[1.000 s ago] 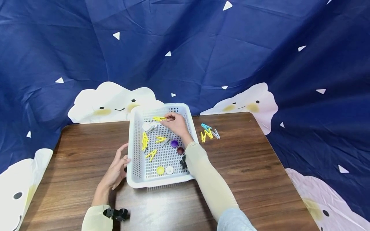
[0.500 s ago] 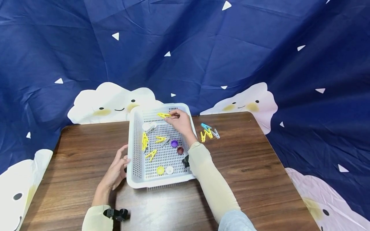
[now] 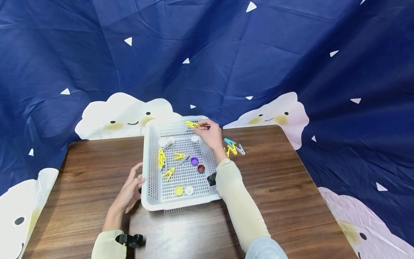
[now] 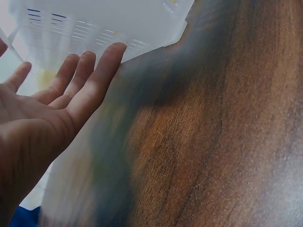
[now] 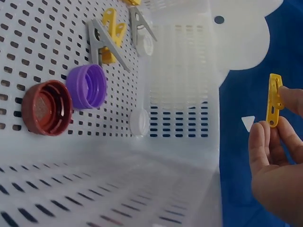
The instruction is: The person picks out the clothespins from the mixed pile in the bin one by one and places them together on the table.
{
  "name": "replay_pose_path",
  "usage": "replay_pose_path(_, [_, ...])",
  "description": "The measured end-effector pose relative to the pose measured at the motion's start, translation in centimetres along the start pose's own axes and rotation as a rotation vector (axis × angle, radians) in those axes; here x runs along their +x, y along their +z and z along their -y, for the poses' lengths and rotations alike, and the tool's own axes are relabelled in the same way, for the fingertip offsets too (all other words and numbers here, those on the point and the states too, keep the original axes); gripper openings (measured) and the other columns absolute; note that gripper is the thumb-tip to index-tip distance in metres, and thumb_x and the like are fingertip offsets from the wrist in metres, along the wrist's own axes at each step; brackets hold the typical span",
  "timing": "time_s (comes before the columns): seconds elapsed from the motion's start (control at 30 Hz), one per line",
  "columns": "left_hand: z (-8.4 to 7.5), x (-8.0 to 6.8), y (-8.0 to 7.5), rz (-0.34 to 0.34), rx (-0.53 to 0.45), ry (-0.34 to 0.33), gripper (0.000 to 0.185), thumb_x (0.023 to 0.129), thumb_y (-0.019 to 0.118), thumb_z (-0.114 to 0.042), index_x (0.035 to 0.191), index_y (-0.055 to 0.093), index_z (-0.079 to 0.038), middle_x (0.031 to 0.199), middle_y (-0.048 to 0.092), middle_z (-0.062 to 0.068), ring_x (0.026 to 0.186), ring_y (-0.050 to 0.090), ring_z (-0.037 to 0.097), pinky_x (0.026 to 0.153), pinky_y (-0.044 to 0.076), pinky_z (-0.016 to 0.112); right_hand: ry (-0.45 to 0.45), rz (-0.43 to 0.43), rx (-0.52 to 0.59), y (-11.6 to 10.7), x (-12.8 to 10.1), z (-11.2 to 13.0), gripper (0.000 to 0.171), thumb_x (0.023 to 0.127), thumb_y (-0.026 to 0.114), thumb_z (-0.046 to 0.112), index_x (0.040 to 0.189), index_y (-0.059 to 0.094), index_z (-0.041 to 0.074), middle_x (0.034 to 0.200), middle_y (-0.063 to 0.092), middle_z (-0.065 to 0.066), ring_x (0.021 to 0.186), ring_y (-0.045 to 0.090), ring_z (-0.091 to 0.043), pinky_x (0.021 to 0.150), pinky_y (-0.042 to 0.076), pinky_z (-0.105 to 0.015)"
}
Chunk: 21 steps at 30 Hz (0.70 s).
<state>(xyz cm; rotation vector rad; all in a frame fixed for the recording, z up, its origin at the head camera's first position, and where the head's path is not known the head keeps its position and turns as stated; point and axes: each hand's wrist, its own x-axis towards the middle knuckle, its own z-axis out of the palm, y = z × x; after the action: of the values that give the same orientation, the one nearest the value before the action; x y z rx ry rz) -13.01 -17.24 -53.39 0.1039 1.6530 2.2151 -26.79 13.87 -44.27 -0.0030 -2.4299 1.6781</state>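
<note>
My right hand [image 3: 209, 133] pinches a yellow clothespin [image 3: 192, 124] between thumb and fingers, above the far right part of a white perforated basket [image 3: 150, 207]. The right wrist view shows that clothespin [image 5: 273, 100] held beyond the basket's rim. My left hand [image 3: 128, 190] touches the basket's left side with its fingertips, fingers loosely spread; the left wrist view shows these fingers [image 4: 110, 59] against the wall. Inside the basket lie several yellow and grey clothespins, a purple cap [image 3: 194, 160], a dark red cap [image 3: 201, 168], a yellow cap [image 3: 179, 191] and several white caps.
Right of the basket, a small group on the wooden table [image 3: 275, 187] holds a blue clothespin [image 3: 229, 141], a grey clothespin [image 3: 240, 149] and yellow ones. A blue curtain [image 3: 207, 54] with white clouds hangs behind the table.
My right hand has moved right and away from me with the yellow clothespin, uncovering a white cap at the basket's far right. The left hand stays at the basket's side.
</note>
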Motion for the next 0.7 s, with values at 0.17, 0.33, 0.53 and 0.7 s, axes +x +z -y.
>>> replay_pose_path(0.17, [0.1, 0.0, 0.0, -0.006, 0.007, 0.006, 0.058, 0.106, 0.036, -0.011, 0.156, 0.014, -0.027, 0.153, 0.026, 0.031, 0.121, 0.057, 0.026, 0.087, 0.051, 0.055, -0.020, -0.009, 0.013, -0.8, 0.3, -0.2, 0.025, 0.083, 0.084, 0.018, 0.102, 0.074, 0.006, 0.091, 0.070, -0.005, 0.082, 0.063, -0.016, 0.074, 0.049, -0.028])
replay_pose_path(0.33, [0.1, 0.0, 0.0, 0.000, 0.016, 0.016, 0.059, 0.106, 0.037, -0.013, 0.157, 0.012, -0.028, 0.153, 0.027, 0.032, 0.122, 0.056, 0.027, 0.087, 0.051, 0.055, -0.032, -0.027, 0.014, -1.5, 0.4, -0.1, 0.024, 0.083, 0.083, 0.014, 0.103, 0.074, 0.004, 0.090, 0.070, -0.007, 0.079, 0.062, -0.014, 0.075, 0.049, -0.027])
replay_pose_path(0.53, [0.1, 0.0, -0.1, 0.011, 0.013, 0.036, 0.059, 0.106, 0.036, -0.012, 0.157, 0.010, -0.029, 0.150, 0.029, 0.032, 0.120, 0.058, 0.027, 0.086, 0.051, 0.056, -0.037, -0.071, 0.013, -2.4, 0.7, 0.3, 0.024, 0.081, 0.084, 0.013, 0.100, 0.074, 0.002, 0.087, 0.069, -0.006, 0.075, 0.059, -0.011, 0.072, 0.047, -0.024])
replay_pose_path(0.7, [0.1, -0.1, -0.1, 0.016, 0.013, 0.038, 0.060, 0.106, 0.036, -0.012, 0.157, 0.010, -0.030, 0.151, 0.028, 0.033, 0.121, 0.057, 0.027, 0.086, 0.051, 0.056, -0.035, -0.090, 0.022, -3.0, 0.9, 0.3, 0.024, 0.080, 0.084, 0.010, 0.099, 0.074, 0.000, 0.087, 0.068, -0.005, 0.073, 0.059, -0.009, 0.070, 0.047, -0.023])
